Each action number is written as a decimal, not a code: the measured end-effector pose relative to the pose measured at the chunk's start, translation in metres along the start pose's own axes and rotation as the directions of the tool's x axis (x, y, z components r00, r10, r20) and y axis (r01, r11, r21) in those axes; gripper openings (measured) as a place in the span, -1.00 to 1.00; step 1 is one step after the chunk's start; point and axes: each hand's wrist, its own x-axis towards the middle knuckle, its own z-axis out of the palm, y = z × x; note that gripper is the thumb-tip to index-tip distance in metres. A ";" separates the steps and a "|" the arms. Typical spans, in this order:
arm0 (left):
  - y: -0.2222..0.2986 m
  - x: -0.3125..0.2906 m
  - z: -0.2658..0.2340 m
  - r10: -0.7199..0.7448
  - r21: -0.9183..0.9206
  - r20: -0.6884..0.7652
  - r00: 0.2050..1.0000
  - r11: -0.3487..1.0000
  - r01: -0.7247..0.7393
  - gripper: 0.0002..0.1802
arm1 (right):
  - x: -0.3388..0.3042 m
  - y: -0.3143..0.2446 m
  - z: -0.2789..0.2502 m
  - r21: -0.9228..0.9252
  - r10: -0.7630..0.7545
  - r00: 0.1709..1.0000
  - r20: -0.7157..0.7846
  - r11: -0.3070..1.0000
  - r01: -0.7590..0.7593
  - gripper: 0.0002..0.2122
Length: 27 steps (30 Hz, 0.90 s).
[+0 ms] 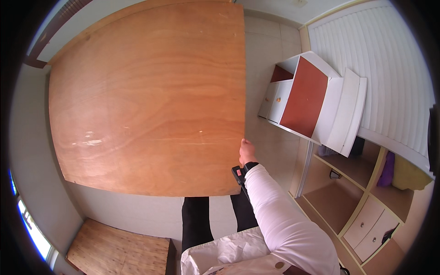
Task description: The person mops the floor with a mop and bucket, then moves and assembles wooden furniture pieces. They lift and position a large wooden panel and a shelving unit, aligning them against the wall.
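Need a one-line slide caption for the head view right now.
Right hand grips the right edge of a large plywood sheet, beside a white cabinet lying on the tiled floor.

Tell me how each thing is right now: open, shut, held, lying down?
Plywood sheet: held up by its right edge.
Right hand: gripping the sheet's edge.
Small cabinet: tipped on its side, drawers shut.
Wardrobe: lying open, shelves showing, drawers shut.
Left hand: out of sight.
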 end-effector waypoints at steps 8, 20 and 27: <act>-0.004 0.005 -0.013 -0.019 0.015 0.005 1.000 1.000 0.018 -0.82 | -0.002 0.017 0.020 0.036 -0.014 1.000 0.025 0.999 0.014 -0.74; -0.009 0.006 -0.022 -0.028 0.000 0.014 1.000 1.000 0.028 -0.78 | -0.001 0.011 0.038 -0.069 -0.059 0.996 0.065 0.996 0.063 -0.72; -0.016 0.009 -0.028 -0.020 -0.016 0.027 0.999 1.000 0.020 -0.75 | -0.010 0.007 0.042 -0.210 -0.099 0.995 0.006 0.973 0.098 -0.72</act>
